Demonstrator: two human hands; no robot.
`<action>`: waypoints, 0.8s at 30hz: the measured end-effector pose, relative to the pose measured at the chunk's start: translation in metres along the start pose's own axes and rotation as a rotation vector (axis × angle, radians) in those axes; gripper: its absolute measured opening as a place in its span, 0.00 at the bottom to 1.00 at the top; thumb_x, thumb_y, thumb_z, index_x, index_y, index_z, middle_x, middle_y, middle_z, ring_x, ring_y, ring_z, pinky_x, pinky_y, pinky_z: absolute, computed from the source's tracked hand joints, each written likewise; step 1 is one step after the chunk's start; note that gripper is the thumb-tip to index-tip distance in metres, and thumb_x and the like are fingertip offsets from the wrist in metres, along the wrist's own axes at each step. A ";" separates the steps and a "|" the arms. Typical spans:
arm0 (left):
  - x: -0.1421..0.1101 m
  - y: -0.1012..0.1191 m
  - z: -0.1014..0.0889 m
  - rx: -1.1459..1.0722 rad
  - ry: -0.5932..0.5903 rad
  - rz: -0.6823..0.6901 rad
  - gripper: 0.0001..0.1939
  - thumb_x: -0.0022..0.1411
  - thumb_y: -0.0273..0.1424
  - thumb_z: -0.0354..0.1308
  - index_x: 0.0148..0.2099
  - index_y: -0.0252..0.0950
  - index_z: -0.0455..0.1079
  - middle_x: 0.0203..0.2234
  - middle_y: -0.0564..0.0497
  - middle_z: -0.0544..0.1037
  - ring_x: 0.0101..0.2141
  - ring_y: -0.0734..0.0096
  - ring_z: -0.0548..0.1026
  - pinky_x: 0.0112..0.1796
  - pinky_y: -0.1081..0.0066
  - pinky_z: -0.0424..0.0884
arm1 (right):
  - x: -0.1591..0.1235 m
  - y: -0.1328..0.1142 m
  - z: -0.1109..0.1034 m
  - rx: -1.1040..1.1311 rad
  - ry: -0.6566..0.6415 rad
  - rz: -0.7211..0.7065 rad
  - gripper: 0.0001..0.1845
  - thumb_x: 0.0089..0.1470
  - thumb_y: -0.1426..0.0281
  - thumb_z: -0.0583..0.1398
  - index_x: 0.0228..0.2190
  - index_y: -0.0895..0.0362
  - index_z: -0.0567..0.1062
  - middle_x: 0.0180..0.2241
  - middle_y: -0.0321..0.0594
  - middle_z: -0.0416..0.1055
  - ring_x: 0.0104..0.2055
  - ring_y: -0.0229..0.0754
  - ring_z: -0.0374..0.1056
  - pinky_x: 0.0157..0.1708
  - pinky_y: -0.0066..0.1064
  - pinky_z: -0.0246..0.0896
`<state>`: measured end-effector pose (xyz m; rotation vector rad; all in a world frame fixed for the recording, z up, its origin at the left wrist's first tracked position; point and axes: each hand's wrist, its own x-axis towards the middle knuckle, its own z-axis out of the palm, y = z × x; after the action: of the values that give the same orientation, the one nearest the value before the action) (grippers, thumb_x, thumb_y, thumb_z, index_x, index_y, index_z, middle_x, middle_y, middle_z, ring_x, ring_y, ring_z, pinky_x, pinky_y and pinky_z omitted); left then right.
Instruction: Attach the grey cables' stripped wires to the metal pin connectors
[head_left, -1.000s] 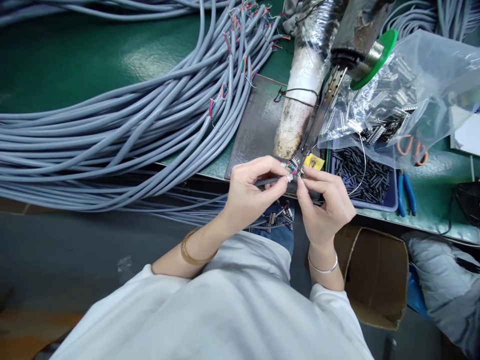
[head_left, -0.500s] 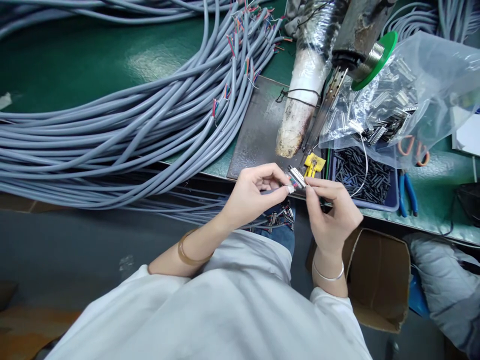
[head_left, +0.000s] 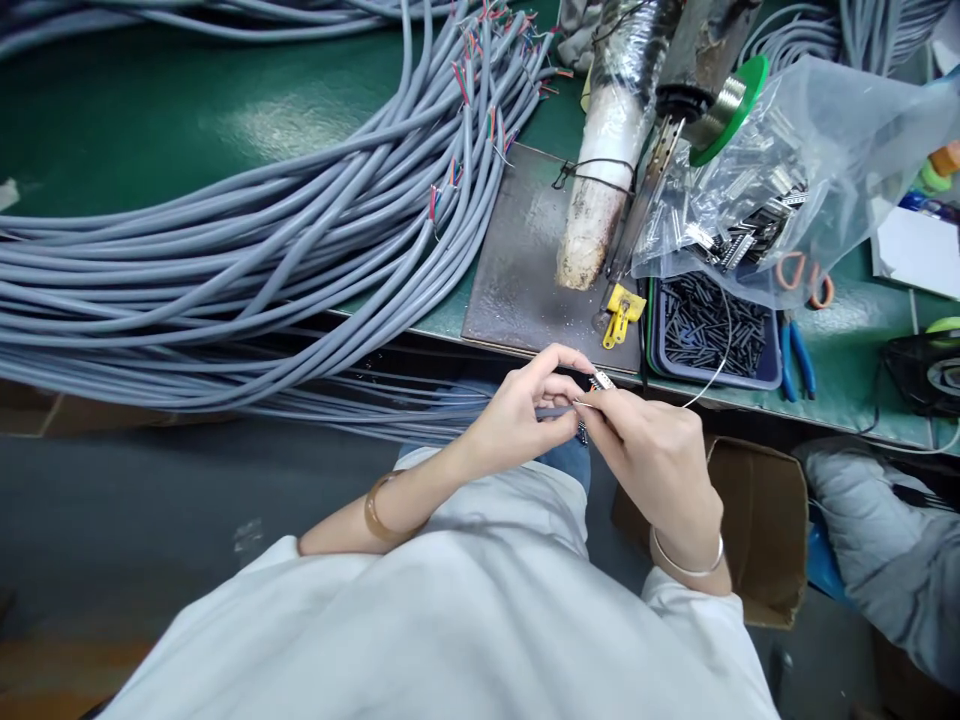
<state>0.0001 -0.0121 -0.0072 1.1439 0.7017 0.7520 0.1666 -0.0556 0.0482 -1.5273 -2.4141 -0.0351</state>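
My left hand [head_left: 525, 405] is closed around the end of a grey cable [head_left: 553, 411], its fingertips at a small metal multi-pin connector [head_left: 603, 380] with coloured wires. My right hand [head_left: 652, 445] is pinched just beside the connector and partly covers it. A thin silvery solder wire [head_left: 729, 330] curves down from the bag area into my right hand, and a short tip shows at its fingertips. Below my hands, part of another connector [head_left: 582, 432] shows near my lap. A yellow clip-like piece [head_left: 621, 315] lies on the dark plate [head_left: 517, 250] beyond my hands.
A bundle of grey cables [head_left: 300, 230] covers the bench's left. A soldering iron [head_left: 660, 170] hangs beside a wrapped post [head_left: 600, 190] and a green solder spool [head_left: 739, 110]. Rightward are a bag of connectors [head_left: 847, 150], a bin [head_left: 757, 380] of black tubing, pliers [head_left: 796, 360] and a cardboard box [head_left: 757, 530].
My hands have come lower, nearer my body, and the connector has turned. My right hand has shifted its grip leftward, now overlapping the connector. The camera view has shifted slightly.
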 end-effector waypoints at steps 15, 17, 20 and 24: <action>-0.002 -0.028 -0.044 -0.596 -0.511 -0.278 0.18 0.51 0.37 0.71 0.38 0.32 0.70 0.21 0.50 0.77 0.14 0.80 0.65 0.17 0.77 0.57 | -0.003 0.102 -0.033 -0.141 -0.056 0.353 0.09 0.61 0.66 0.60 0.40 0.53 0.80 0.37 0.40 0.79 0.35 0.43 0.73 0.35 0.34 0.59; 0.004 -0.031 -0.037 -0.599 -0.557 -0.315 0.17 0.51 0.36 0.70 0.38 0.32 0.70 0.21 0.50 0.78 0.14 0.80 0.65 0.16 0.78 0.55 | 0.008 0.128 -0.020 -0.095 -0.106 0.376 0.10 0.59 0.67 0.61 0.40 0.53 0.81 0.37 0.40 0.79 0.35 0.43 0.72 0.35 0.34 0.59; 0.011 -0.033 -0.033 -0.572 -0.618 -0.367 0.12 0.52 0.33 0.68 0.33 0.33 0.70 0.21 0.49 0.78 0.13 0.81 0.63 0.14 0.79 0.52 | 0.019 0.148 -0.016 -0.016 -0.178 0.392 0.07 0.56 0.67 0.63 0.35 0.54 0.81 0.35 0.39 0.79 0.32 0.41 0.70 0.35 0.33 0.57; 0.017 -0.031 -0.037 -0.443 -0.704 -0.340 0.12 0.52 0.35 0.71 0.32 0.32 0.77 0.23 0.46 0.80 0.15 0.81 0.64 0.16 0.78 0.59 | 0.025 0.151 -0.024 0.002 -0.270 0.367 0.05 0.54 0.68 0.61 0.31 0.55 0.78 0.33 0.39 0.78 0.29 0.39 0.66 0.34 0.33 0.55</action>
<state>-0.0147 0.0142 -0.0485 0.7710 0.1095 0.1642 0.2962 0.0291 0.0581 -2.0648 -2.2757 0.2640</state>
